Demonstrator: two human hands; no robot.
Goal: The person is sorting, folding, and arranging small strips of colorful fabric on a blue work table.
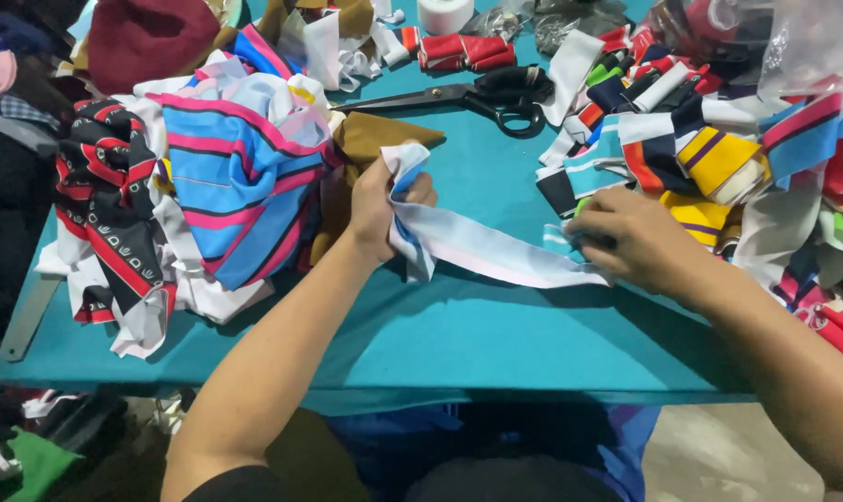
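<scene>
While my left hand (pixel 377 209) bunches one end of the pale fabric strip (pixel 482 249), fingers clenched round a crumpled wad of it w/ a bit of blue showing, my right hand (pixel 631 244) pins the other end flat to the teal table cover (pixel 459 335), fingers curled down onto the cloth. Strip is soft, smooth knit, whitish w/ a faint pink edge, long & narrow like a band. Its long axis runs from upper left by my left hand down to lower right under my right hand, slightly sagging, lying on the cover between them.

Rel. to the strip: left of it a heaped pile of striped blue-pink fabric (pixel 236 177), glossy & folded, w/ black-red-white printed pieces beyond. Above it, black-handled scissors (pixel 477 98), blades pointing left. Right of it, near my right hand, a jumble of folded strips (pixel 682 149) in navy, yellow, red, white. A tan cloth (pixel 375 138) sits just above my left hand.
</scene>
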